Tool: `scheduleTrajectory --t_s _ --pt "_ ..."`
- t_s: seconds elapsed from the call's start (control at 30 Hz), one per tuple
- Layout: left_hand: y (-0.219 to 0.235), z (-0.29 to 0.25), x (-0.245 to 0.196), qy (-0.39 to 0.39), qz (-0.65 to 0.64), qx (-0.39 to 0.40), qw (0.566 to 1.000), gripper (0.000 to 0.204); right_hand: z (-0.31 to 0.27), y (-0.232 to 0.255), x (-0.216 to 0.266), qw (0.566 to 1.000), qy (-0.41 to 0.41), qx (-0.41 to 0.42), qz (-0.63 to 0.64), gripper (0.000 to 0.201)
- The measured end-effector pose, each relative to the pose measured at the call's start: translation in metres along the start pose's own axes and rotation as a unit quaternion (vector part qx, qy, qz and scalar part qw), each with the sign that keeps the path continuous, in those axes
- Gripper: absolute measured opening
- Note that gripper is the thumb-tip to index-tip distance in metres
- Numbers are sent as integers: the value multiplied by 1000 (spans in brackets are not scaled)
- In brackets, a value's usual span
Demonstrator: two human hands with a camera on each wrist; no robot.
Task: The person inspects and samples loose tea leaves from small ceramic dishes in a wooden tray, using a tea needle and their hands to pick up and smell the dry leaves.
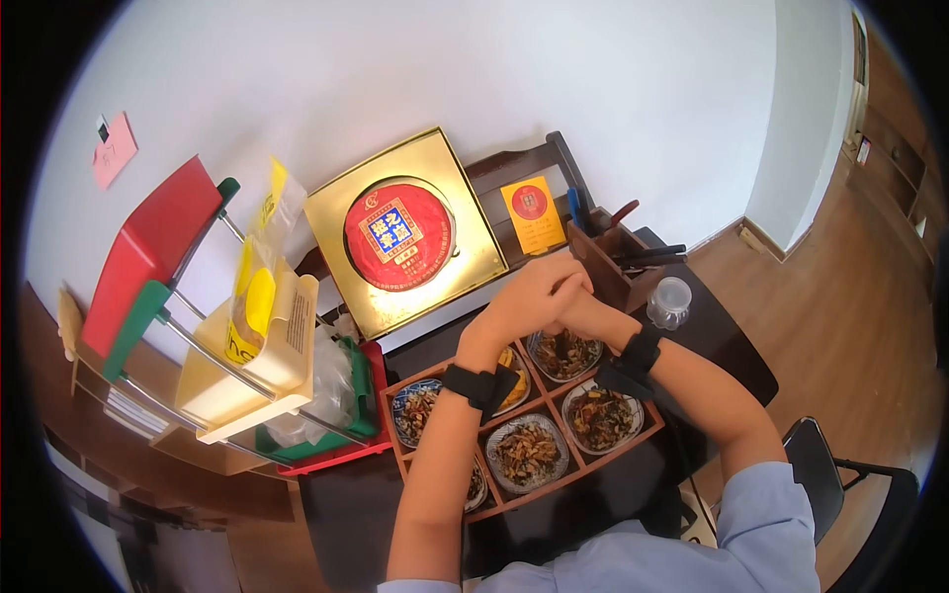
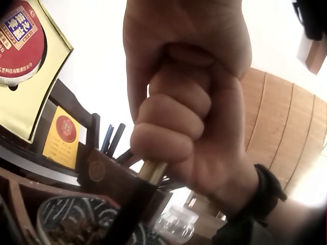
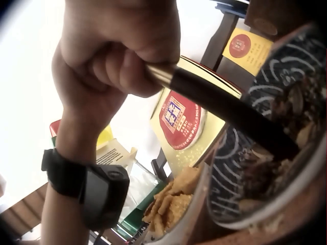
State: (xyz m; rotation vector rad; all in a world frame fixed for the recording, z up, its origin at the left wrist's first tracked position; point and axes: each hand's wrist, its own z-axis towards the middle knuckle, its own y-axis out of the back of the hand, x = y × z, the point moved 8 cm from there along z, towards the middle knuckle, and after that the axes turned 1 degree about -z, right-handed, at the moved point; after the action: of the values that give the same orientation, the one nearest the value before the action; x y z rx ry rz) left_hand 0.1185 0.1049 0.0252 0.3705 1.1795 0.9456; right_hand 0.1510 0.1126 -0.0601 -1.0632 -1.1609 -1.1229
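my pale blue sleeves (image 1: 766, 509) are nearest, with black straps (image 1: 473, 383) on both wrists. my left hand (image 1: 519, 301) and right hand (image 1: 593, 314) are pressed together over the tray (image 1: 578, 472), fingers curled in round the gold upper part of a stick (image 3: 230, 109); they overlap so much that i can't tell which fingers are whose. the stick slants down from my grip, its dark end at the dried bits in a patterned bowl (image 3: 227, 171), the one in the tray's far right compartment. a bowl of yellow chips (image 3: 176, 199) is just beside it, and more bowls of dried bits fill other compartments. all this is on a dark table (image 1: 727, 356). past my hands, a clear jar (image 1: 669, 304) is near a brown holder (image 1: 603, 262) with pens in it. a yellow card (image 1: 533, 212) stands to the left of that, then a gold box (image 1: 371, 311) with a red disc (image 1: 395, 232). at the left is a rack with a cream bin (image 1: 262, 346) and a red bin (image 1: 153, 247). farther back, a pink note (image 1: 116, 150) is on the white wall (image 1: 633, 89)
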Motion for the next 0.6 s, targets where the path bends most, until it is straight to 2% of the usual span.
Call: scheduleTrajectory --t_s 0.03,0.07,0.13,0.27,0.33,0.43,0.5,0.57,0.6 --pt "4 1 -5 -15 -6 -19 1000 22 2 -4 7 997 44 19 59 8" --pt "7 0 -8 -28 -15 -36 999 23 4 -3 8 997 43 19 61 8" --pt "13 3 -17 -24 -9 -28 999 23 6 2 17 997 71 10 -39 11" --pt "6 1 -11 -7 -3 -10 1000 21 4 0 10 999 36 -12 -32 10" --pt "2 -1 -4 -10 -21 -19 1000 21 0 -11 13 998 31 18 57 26" --pt "1 0 -4 -12 -32 -21 999 22 0 -6 15 999 46 2 -13 26" --pt "9 3 -17 -31 -6 -29 999 23 -2 -6 22 998 50 -20 -15 26" --pt "9 2 -22 -17 5 -15 1000 21 -3 -3 24 998 56 -40 -15 26" --pt "7 2 -22 -7 15 1 1000 21 -5 0 15 999 36 -16 -13 15"
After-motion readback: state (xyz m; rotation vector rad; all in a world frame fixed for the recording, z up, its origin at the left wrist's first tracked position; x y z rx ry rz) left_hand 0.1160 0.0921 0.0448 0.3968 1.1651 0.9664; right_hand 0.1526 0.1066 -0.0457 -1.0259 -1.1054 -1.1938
